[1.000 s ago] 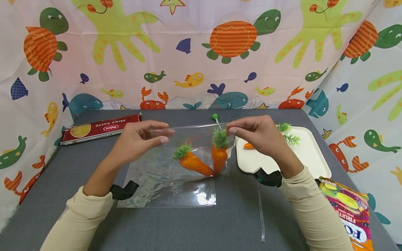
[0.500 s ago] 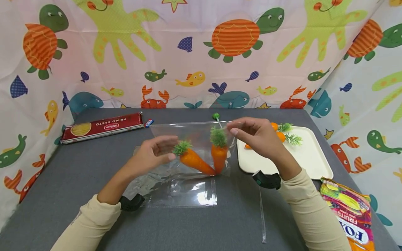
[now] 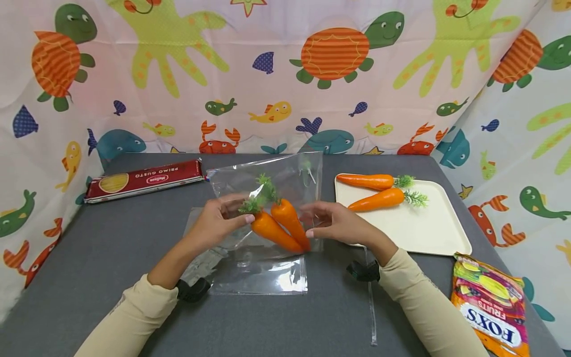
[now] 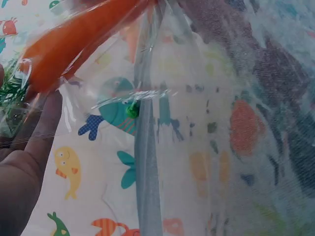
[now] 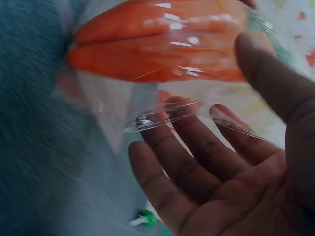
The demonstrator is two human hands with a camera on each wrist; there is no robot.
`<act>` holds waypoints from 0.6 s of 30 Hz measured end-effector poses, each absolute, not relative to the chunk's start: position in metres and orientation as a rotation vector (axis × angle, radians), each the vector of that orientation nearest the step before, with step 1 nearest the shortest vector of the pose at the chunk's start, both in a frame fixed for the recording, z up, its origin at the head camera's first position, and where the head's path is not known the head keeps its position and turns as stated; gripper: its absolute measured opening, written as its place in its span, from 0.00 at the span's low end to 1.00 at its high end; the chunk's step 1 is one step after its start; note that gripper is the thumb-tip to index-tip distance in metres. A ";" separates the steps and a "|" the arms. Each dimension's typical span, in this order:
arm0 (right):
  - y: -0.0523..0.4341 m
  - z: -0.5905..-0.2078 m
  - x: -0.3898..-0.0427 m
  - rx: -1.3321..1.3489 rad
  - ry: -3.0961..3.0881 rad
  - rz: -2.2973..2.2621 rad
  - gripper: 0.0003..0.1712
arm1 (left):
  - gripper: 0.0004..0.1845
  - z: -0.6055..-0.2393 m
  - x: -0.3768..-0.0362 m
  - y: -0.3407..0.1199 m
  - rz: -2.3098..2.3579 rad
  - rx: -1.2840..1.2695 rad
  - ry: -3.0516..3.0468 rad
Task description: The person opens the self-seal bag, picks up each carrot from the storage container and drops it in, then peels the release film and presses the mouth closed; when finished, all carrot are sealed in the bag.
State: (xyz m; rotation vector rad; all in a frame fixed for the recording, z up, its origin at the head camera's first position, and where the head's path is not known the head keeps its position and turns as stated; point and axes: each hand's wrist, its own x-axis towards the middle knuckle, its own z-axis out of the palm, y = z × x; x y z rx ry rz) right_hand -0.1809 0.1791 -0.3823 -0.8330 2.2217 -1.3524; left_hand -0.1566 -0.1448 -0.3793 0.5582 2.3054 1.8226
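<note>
carrots half packed, as i read it from my remote seat. table (image 3: pixel 111 258), grey, carries it all; behind it hangs a curtain (image 3: pixel 285 74) printed with sea creatures. tray (image 3: pixel 415 228), cream, sits at the right of the table and holds two loose carrots (image 3: pixel 379 191) side by side, greens pointing right, not yet bagged. bag (image 3: pixel 267 188), clear plastic, stands near the middle of the table just left of the tray, its mouth up and its lower part resting on a second flat clear sheet (image 3: pixel 258 277). inside it lie two bagged carrots (image 3: pixel 278 228), touching, tips down to the right and greens up to the left. left hand (image 3: pixel 218 225) holds the bag at the greens, fingers curled against the plastic; its wrist view shows fingers pressed flat on the film under a carrot. right hand (image 3: pixel 332 225) is spread and relaxed at the bag's lower right edge; its wrist view shows fingers straight, touching the film below the carrots, gripping nothing. my judgement: two carrots in, two on the tray left to go, bag not sealed. pasta pack (image 3: pixel 142 181), red, lies at far left. sweets pack (image 3: pixel 490 302) lies at the near right. thin clear strip (image 3: pixel 371 307) lies on the table by the right sleeve. small green-headed thing (image 3: pixel 306 166) shows through the bag's top; i cannot tell what it is.
</note>
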 end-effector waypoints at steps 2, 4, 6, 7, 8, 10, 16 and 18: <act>0.175 -0.389 -0.181 -0.837 2.217 -1.341 0.28 | 0.25 -0.379 -0.157 -0.145 1.865 0.545 2.289; 0.170 -0.393 -0.181 -0.851 2.224 -1.345 0.25 | 0.24 -0.377 -0.156 -0.145 1.888 0.545 2.285; 0.166 -0.396 -0.180 -0.859 2.239 -1.363 0.22 | 0.23 -0.376 -0.156 -0.145 1.914 0.552 2.264; 0.165 -0.396 -0.179 -0.852 2.248 -1.374 0.21 | 0.23 -0.375 -0.156 -0.146 1.932 0.550 2.249; 0.163 -0.395 -0.178 -0.846 2.255 -1.391 0.20 | 0.23 -0.373 -0.156 -0.147 1.950 0.552 2.229; 0.160 -0.393 -0.176 -0.825 2.268 -1.420 0.19 | 0.25 -0.370 -0.157 -0.152 1.983 0.547 2.184; 0.136 -0.383 -0.172 -0.761 2.231 -1.482 0.18 | 0.30 -0.357 -0.160 -0.178 1.981 0.330 2.114; 0.125 -0.381 -0.170 -0.740 2.209 -1.492 0.18 | 0.31 -0.353 -0.160 -0.189 1.949 0.242 2.110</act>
